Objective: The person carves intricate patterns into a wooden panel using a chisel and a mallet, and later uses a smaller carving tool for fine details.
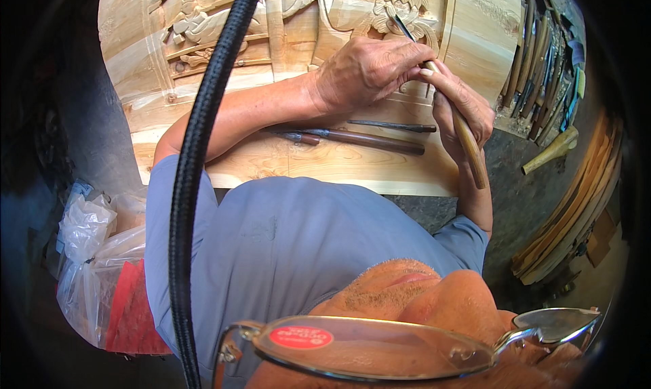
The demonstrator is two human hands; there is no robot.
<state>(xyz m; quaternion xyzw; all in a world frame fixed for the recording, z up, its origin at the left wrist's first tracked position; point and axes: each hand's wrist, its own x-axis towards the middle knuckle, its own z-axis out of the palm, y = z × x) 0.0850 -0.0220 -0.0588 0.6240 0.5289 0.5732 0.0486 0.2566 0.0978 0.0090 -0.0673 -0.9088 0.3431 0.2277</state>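
Note:
A carved pale wooden panel (481, 30), with floral and figured relief, spans the top of the view. My left hand (369, 74) is closed on the upper part of a chisel, whose narrow metal blade (405, 30) points up-left at a carved flower. My right hand (464, 111) wraps round the same chisel's long wooden handle (471, 152), which slants down to the right. Below my hands, on the plain lower board, lie a dark-handled chisel (380, 142), a thinner tool (390, 125) and a shorter one (305, 138), partly behind my left forearm.
Several tools (536, 64) stand bunched at the right, above a pale yellow mallet-like piece (549, 148) and stacked curved boards (563, 199). A clear plastic bag (95, 267) over something red sits lower left. A black braided cable (192, 158) crosses the view; my glasses (298, 321) fill the bottom.

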